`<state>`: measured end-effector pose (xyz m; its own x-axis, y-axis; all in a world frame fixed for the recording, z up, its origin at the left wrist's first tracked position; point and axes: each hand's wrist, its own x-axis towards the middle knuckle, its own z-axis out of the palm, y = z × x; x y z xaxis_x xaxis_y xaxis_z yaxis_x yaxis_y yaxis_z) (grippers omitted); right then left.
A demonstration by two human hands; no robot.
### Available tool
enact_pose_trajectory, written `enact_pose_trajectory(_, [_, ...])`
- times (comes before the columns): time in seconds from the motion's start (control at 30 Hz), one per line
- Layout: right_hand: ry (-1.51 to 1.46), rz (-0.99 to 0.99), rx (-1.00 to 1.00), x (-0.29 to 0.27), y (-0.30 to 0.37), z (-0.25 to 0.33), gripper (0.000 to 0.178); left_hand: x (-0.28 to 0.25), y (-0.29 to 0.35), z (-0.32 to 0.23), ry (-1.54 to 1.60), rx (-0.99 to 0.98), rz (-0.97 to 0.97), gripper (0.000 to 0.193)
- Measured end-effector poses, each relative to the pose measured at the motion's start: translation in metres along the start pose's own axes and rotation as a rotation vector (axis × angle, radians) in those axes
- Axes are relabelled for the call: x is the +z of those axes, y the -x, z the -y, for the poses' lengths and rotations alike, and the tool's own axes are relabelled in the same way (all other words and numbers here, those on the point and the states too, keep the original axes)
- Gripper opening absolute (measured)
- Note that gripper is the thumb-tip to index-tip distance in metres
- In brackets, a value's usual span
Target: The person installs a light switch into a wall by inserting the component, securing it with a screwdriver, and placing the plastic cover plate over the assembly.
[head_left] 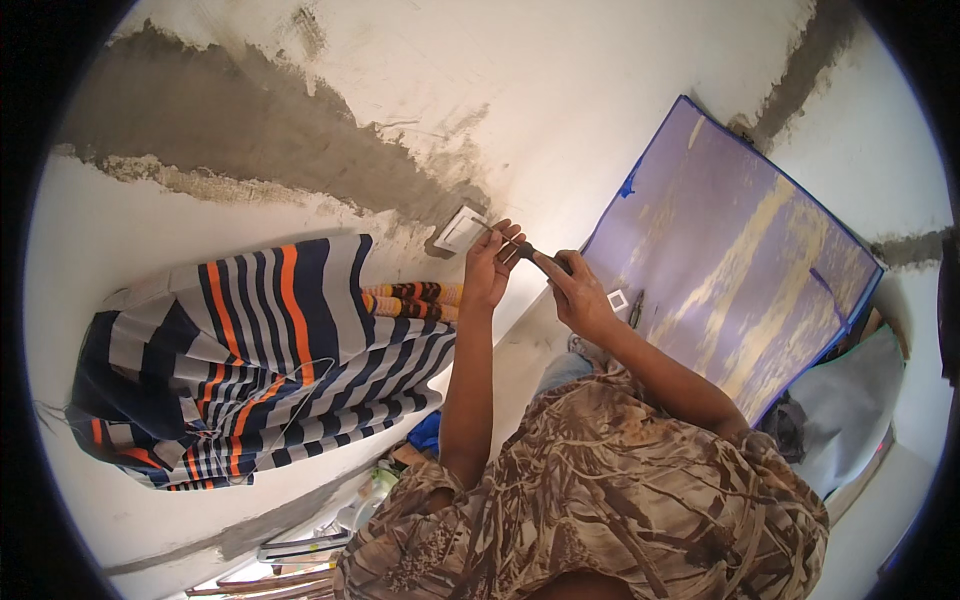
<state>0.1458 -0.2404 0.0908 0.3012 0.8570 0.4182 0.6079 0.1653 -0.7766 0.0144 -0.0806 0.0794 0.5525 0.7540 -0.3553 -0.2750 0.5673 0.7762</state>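
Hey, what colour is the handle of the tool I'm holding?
The tool's handle looks black; it shows best in the head view.

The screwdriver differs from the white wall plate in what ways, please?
The screwdriver is long and thin; the wall plate is flat and rectangular. The screwdriver's handle is dark, while the wall plate is white. The right hand holds the screwdriver; the wall plate sits on the wall.

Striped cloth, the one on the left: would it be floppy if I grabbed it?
Probably floppy: the striped cloth sags in loose folds. It would likely crumple rather than tip if pushed, since its stripes already bunch together.
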Motion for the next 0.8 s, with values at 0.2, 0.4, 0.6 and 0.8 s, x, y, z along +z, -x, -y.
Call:
enact_pose_trajectory(0.2, [-1.438, 0.072, 0.844, 0.013, 0.002, -0.008, 0.041, -0.004, -0.002, 0.003, 0.033, 0.018, 0.019, 0.028])
enact_pose_trajectory(0.4, [-1.050, -0.026, 0.802, 0.006, -0.010, 0.032, 0.049, -0.009, -0.002, 0.006, 0.047, 0.082, 0.016, 0.025])
enact_pose_trajectory(0.6, [-0.002, -0.029, 0.017, 0.006, 0.001, 0.006, 0.047, -0.001, -0.004, 0.009, 0.098, 0.098, 0.006, 0.024])
enact_pose_trajectory(0.8, [-1.261, 0.084, 0.889, 0.005, 0.000, 0.014, 0.042, -0.004, -0.006, 0.012, 0.049, 0.109, -0.045, 0.021])
